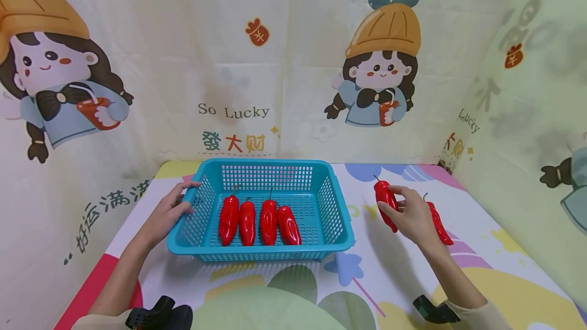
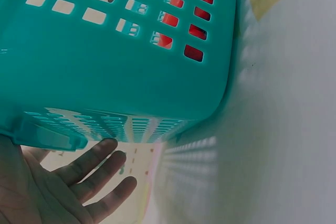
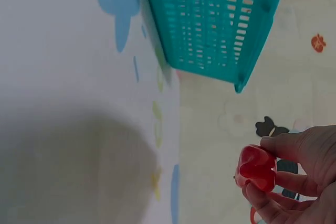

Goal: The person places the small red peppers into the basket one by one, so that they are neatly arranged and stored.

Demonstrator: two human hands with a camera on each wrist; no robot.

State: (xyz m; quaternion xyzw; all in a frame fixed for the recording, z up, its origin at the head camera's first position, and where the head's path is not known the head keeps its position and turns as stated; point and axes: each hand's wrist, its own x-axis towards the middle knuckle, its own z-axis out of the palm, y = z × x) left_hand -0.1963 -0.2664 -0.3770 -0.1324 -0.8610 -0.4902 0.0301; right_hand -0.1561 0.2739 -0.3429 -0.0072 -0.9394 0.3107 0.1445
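Note:
Several red chili peppers [image 1: 268, 222] lie side by side in the blue-green plastic basket [image 1: 260, 249]. My left hand [image 1: 162, 216] touches the basket's left rim; in the left wrist view its fingers [image 2: 107, 174] extend loosely beside the basket wall. Right of the basket, my right hand [image 1: 412, 214] pinches another red chili pepper [image 1: 385, 202] between thumb and fingers, above the table. The right wrist view shows this held pepper [image 3: 256, 169] end-on. One more red chili pepper [image 1: 439, 223] lies on the table behind the right wrist, partly hidden by the hand.
The basket stands on a table with a colourful printed cover [image 1: 257, 302]. A pale printed cloth [image 1: 298, 90] hangs behind the table and along both sides. Dark straps [image 1: 158, 314] sit on both wrists.

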